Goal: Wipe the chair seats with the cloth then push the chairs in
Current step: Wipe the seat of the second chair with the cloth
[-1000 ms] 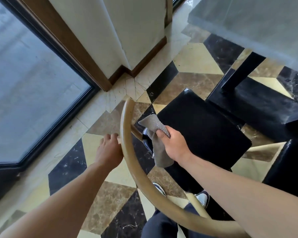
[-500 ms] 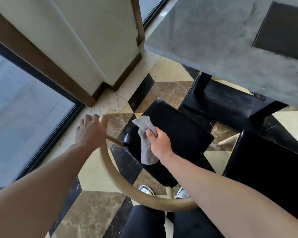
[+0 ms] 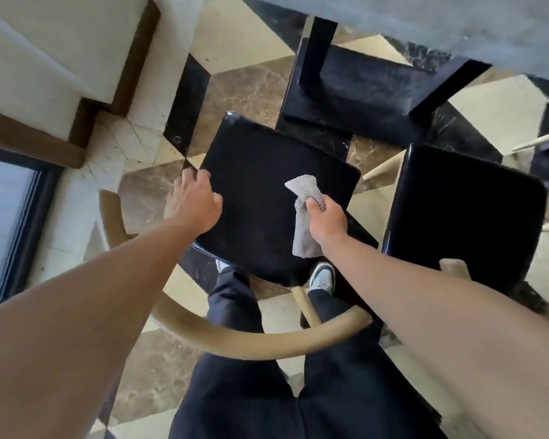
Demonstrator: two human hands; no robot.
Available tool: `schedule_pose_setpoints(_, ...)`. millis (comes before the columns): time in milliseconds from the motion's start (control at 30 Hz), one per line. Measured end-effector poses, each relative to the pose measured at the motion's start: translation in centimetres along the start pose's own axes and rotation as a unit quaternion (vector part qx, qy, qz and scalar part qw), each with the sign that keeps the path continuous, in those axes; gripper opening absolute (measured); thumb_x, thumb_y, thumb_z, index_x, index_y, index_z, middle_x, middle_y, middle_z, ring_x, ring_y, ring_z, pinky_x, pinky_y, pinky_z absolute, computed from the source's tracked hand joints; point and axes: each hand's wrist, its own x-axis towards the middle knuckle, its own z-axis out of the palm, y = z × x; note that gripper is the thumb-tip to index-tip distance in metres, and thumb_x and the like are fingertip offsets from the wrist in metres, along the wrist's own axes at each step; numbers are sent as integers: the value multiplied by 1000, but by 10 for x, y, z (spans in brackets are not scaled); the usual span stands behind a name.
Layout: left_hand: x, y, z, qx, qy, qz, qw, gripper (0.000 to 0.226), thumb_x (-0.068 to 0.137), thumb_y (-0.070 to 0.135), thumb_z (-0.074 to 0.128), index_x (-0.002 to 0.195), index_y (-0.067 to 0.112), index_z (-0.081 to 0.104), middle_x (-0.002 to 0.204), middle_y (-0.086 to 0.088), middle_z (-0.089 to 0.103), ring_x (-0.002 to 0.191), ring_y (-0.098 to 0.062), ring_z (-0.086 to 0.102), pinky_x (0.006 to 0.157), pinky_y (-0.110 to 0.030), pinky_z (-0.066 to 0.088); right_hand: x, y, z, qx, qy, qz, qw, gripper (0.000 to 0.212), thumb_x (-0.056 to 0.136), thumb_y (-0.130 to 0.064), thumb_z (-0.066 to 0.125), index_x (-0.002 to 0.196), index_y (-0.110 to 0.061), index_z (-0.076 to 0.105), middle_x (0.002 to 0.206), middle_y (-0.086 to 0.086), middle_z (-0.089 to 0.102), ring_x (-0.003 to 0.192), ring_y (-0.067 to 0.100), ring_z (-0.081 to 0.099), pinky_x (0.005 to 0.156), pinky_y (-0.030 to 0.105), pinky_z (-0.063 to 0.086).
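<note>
Below me stands a chair with a black seat (image 3: 260, 191) and a curved tan wooden backrest (image 3: 235, 340). My right hand (image 3: 327, 217) is closed on a grey cloth (image 3: 303, 213), which lies on the right part of that seat. My left hand (image 3: 194, 201) rests on the seat's left edge, fingers curled over it. A second chair's black seat (image 3: 463, 217) sits to the right, partly hidden by my right forearm.
A grey marble table top (image 3: 457, 30) spans the upper right, over its black base (image 3: 355, 87). A white pillar with brown skirting (image 3: 76, 58) and a glass door (image 3: 4, 217) stand at left. My legs and shoes (image 3: 322, 277) are behind the chair.
My left hand left the wooden backrest and went to the seat's left edge. My right hand carried the cloth from the seat's rear corner onto its right part. The view swung over the chair.
</note>
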Motion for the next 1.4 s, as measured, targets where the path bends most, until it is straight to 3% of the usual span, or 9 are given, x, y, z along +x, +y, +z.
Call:
schedule_pose_setpoints(233, 93, -3, 56, 47, -90, 133, 986, 45, 91, 23, 45, 134, 11, 41, 133, -15, 41, 124, -37, 38, 100, -52, 37, 47, 43, 29, -40, 205, 158, 965, 25, 104, -20, 43, 120, -13, 61, 126, 5, 62, 114, 26, 58, 93, 32, 41)
schedule_pose_setpoints(333, 133, -6, 75, 64, -101, 171, 978, 44, 90, 22, 45, 133, 10, 42, 130, -15, 42, 122, -37, 39, 99, -50, 37, 56, 59, 56, -90, 209, 170, 959, 42, 99, -24, 40, 133, -9, 57, 145, 9, 49, 130, 29, 48, 110, 37, 36)
schedule_pose_setpoints(400, 151, -13, 92, 75, -113, 182, 974, 43, 88, 20, 45, 129, 9, 43, 127, -15, 43, 119, -36, 40, 97, -49, 37, 49, 78, 84, -124, 207, 177, 954, 48, 96, -25, 46, 139, -6, 53, 150, 11, 43, 131, 31, 46, 113, 38, 34)
schedule_pose_setpoints(467, 161, -21, 104, 79, -115, 188, 972, 42, 87, 18, 45, 127, 8, 45, 125, -15, 43, 118, -36, 40, 96, -49, 37, 35, 96, 112, -153, 220, 176, 947, 41, 97, -13, 55, 138, -8, 55, 151, 12, 42, 126, 36, 48, 107, 36, 33)
schedule_pose_setpoints(633, 177, -46, 112, 86, -139, 180, 970, 41, 87, 16, 44, 127, 9, 44, 124, -15, 42, 116, -36, 39, 96, -49, 39, 9, 97, 176, -205, 220, 224, 927, 50, 87, -27, 71, 134, -17, 57, 142, 13, 46, 115, 43, 47, 95, 51, 46)
schedule_pose_setpoints(767, 196, -63, 109, 92, -140, 158, 973, 43, 87, 18, 43, 129, 10, 42, 127, -16, 41, 118, -37, 38, 97, -50, 38, 15, 71, 215, -170, 244, 172, 939, 50, 79, -29, 78, 126, -18, 64, 128, 12, 53, 102, 39, 47, 84, 45, 46)
schedule_pose_setpoints(1067, 249, -72, 91, 82, -117, 161, 976, 41, 87, 22, 44, 127, 9, 44, 125, -15, 43, 116, -36, 41, 93, -48, 40, 118, -29, 256, 4, 329, 187, 926, 53, 83, -31, 70, 134, -20, 60, 134, 4, 45, 103, 30, 39, 91, 42, 44)
schedule_pose_setpoints(1400, 279, -97, 82, 57, -95, 159, 981, 45, 91, 24, 49, 134, 12, 41, 133, -14, 42, 121, -31, 43, 95, -47, 44, 218, -123, 257, -123, 260, 32, 957, 49, 85, -40, 68, 131, -30, 58, 128, 2, 41, 109, 31, 40, 90, 45, 46)
